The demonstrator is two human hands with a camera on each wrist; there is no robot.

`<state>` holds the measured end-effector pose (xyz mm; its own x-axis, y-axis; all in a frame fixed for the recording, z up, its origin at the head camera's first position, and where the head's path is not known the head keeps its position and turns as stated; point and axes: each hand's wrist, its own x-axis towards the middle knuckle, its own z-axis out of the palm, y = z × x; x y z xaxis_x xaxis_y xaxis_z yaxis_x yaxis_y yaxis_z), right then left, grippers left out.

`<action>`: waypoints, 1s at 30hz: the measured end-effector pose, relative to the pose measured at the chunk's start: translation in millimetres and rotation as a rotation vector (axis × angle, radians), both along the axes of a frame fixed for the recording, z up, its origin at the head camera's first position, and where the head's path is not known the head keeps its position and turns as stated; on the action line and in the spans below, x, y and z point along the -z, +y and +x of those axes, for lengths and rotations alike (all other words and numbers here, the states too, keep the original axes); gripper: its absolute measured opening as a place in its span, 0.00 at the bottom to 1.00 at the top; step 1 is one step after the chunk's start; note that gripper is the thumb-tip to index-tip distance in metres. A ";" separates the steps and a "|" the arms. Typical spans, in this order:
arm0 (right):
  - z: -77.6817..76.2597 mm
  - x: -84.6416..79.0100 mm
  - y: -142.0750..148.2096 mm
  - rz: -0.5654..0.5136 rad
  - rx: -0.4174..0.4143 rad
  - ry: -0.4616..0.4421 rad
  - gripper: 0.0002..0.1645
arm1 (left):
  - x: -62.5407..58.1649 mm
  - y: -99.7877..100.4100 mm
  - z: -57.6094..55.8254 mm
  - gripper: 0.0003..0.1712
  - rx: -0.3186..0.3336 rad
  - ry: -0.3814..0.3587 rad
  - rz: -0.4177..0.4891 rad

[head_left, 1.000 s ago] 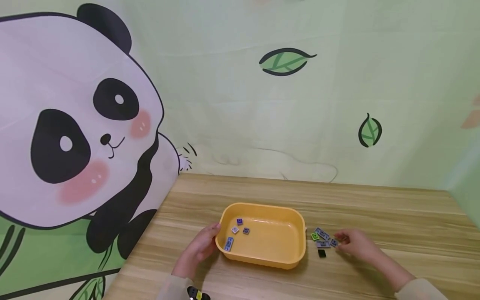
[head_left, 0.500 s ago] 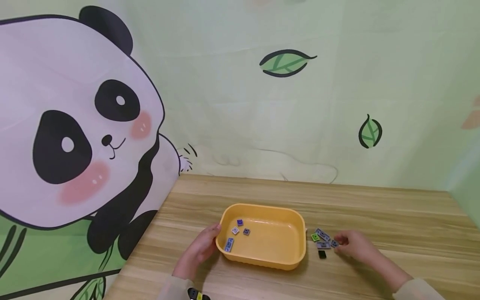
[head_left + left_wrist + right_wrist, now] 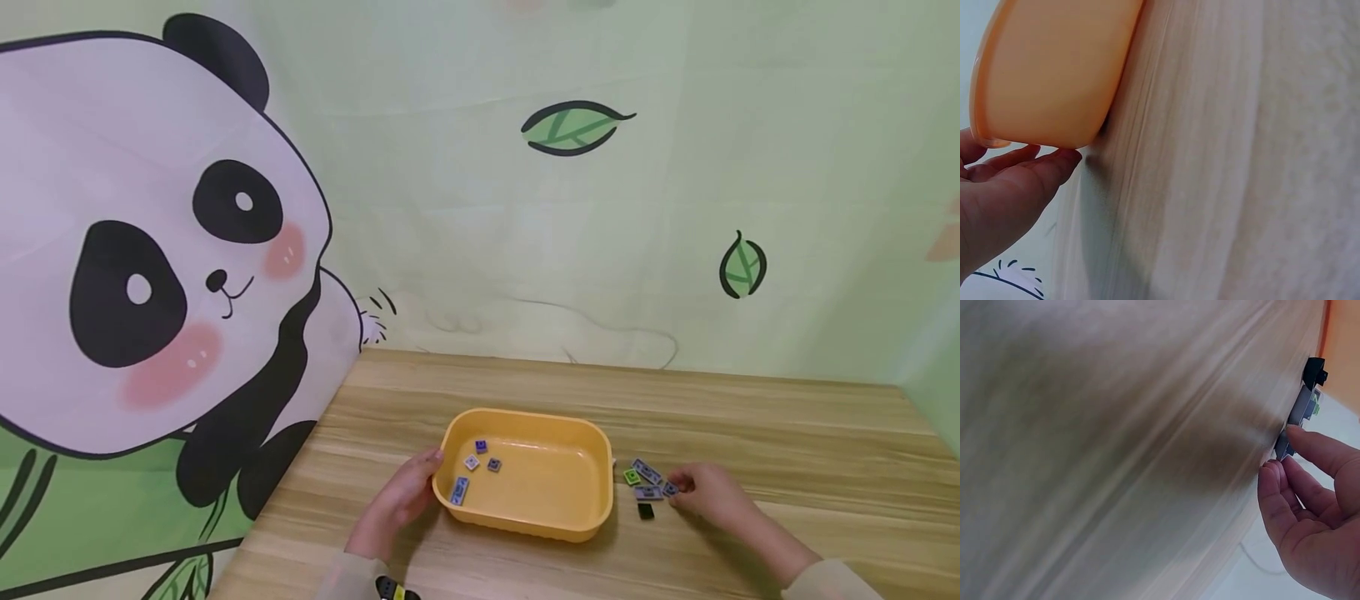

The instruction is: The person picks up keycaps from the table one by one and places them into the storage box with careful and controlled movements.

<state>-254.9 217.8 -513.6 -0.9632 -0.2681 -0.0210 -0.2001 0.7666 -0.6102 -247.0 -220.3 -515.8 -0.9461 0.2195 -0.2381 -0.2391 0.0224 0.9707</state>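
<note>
A yellow plastic tray point(image 3: 540, 527) stands on the wooden table. At its left end my left hand point(image 3: 401, 493) grips it, thumb up at the rim and fingers against the outer wall, as the left wrist view shows. To the right of the tray, my right hand point(image 3: 712, 494) pinches a small grey building brick point(image 3: 671, 489) between thumb and fingers, close to the tabletop. Beside that brick lie a lime-green brick point(image 3: 632, 477), two longer grey bricks, one slanted point(image 3: 647, 471) and one level point(image 3: 648, 493), and a black piece point(image 3: 646, 511).
Inside the tray, toward its left end, are a blue brick point(image 3: 481, 447), a white one point(image 3: 471, 462), a small grey one point(image 3: 494, 465) and a long grey-blue one point(image 3: 459, 491). A wall covering with a panda point(image 3: 247, 333) borders the table point(image 3: 825, 450) behind and left.
The view shifts slightly. My right fingers have closed in a little on the small grey brick. My left hand stays at the tray.
</note>
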 end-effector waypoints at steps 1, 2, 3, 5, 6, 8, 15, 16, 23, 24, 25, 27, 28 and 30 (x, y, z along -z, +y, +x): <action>0.0 -0.1 -0.2 0.003 0.001 0.001 0.15 | 0.1 0.0 -0.4 0.32 0.003 0.001 -0.001; 0.1 -0.3 -0.5 0.004 0.002 0.002 0.14 | 0.2 0.2 -0.6 0.32 0.006 0.003 0.000; 0.1 -0.5 -0.7 0.006 0.002 0.003 0.14 | 0.7 0.1 -0.9 0.32 0.008 0.005 0.002; 0.4 -0.9 -1.2 0.008 0.004 0.003 0.14 | 0.5 0.3 -1.0 0.32 0.013 0.005 0.005; 0.6 -1.1 -1.5 0.008 0.007 0.001 0.14 | 0.8 0.2 -0.9 0.32 0.013 0.005 0.005; 1.1 -0.8 -1.5 0.010 0.011 -0.004 0.14 | 1.0 0.2 -0.3 0.32 0.014 0.003 0.002; 3.2 -0.2 1.4 0.006 0.033 -0.029 0.17 | 2.4 0.3 1.3 0.33 0.021 -0.004 0.004; 2.9 -0.4 1.7 0.005 0.037 -0.031 0.17 | 2.4 0.4 1.1 0.33 0.023 -0.003 0.006; 2.0 -1.1 3.8 -0.027 0.048 -0.069 0.18 | 2.7 -0.3 0.9 0.34 0.018 0.001 0.009; 1.8 -2.6 3.6 -0.026 0.051 -0.072 0.18 | 2.5 -0.3 0.8 0.34 0.015 0.000 0.009; 1.8 -4.0 3.5 -0.028 0.052 -0.075 0.19 | 2.7 -0.3 0.5 0.33 0.011 -0.004 0.014; 1.3 -7.5 3.2 -0.028 0.054 -0.073 0.19 | 2.4 -0.5 0.6 0.34 0.007 -0.003 0.016; 1.1 -8.8 3.5 -0.024 0.043 -0.060 0.19 | 2.0 -0.5 0.3 0.34 0.005 -0.002 0.016; 0.1 -12.4 3.5 -0.021 0.034 -0.035 0.18 | 1.1 -0.4 -0.3 0.33 -0.001 -0.003 0.020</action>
